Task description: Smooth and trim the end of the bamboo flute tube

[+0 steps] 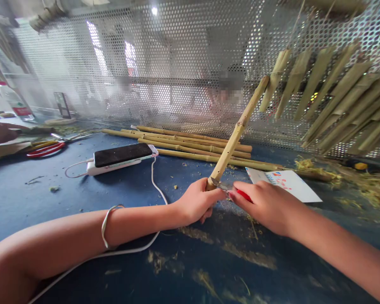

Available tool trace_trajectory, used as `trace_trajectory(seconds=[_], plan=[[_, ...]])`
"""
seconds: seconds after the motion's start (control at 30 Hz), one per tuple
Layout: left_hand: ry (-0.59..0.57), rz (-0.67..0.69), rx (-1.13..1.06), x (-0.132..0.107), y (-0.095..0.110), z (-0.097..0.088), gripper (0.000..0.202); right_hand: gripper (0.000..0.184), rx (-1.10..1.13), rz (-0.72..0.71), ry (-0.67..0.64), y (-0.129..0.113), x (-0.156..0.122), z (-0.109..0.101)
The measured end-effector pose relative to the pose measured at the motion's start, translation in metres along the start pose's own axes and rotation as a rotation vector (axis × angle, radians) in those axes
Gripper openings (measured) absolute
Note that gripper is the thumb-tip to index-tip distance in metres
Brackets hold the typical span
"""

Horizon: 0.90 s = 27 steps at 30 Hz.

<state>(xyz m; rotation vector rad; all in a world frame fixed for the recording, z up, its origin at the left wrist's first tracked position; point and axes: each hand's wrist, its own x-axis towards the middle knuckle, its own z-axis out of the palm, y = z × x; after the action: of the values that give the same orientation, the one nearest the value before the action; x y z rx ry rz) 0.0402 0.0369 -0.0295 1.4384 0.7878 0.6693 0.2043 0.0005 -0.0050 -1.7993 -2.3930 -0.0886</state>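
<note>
My left hand [198, 200] is closed round the lower end of a bamboo stick [232, 141], which slants up and to the right towards the perforated panel. In my right hand [266, 207] is a small knife [243, 195] with a red handle, mostly covered by my fingers. Its blade touches the stick just above my left thumb, close to the stick's lower end. Several more bamboo sticks [190, 142] lie side by side on the blue table behind my hands. A white printed card [296, 185] rests beyond my right hand.
A phone [123, 155] with a white cable lies on the left. Red-handled scissors [47, 148], a bottle [17, 103] and another person's hand [0, 133] are farther left. Bamboo strips [342, 101] hang on the perforated panel [177, 55]. Shavings [367, 185] litter the right.
</note>
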Motion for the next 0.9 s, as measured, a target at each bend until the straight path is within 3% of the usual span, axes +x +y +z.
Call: trace_trajectory(seconds=[0.23, 0.9], plan=[[0.041, 0.024, 0.064, 0.003, -0.01, 0.002, 0.04, 0.038, -0.042, 0.016, -0.02, 0.002, -0.001, -0.003], [0.06, -0.066, 0.048, 0.007, -0.009, 0.0, 0.046, 0.038, -0.062, 0.006, -0.004, 0.006, -0.001, 0.001]])
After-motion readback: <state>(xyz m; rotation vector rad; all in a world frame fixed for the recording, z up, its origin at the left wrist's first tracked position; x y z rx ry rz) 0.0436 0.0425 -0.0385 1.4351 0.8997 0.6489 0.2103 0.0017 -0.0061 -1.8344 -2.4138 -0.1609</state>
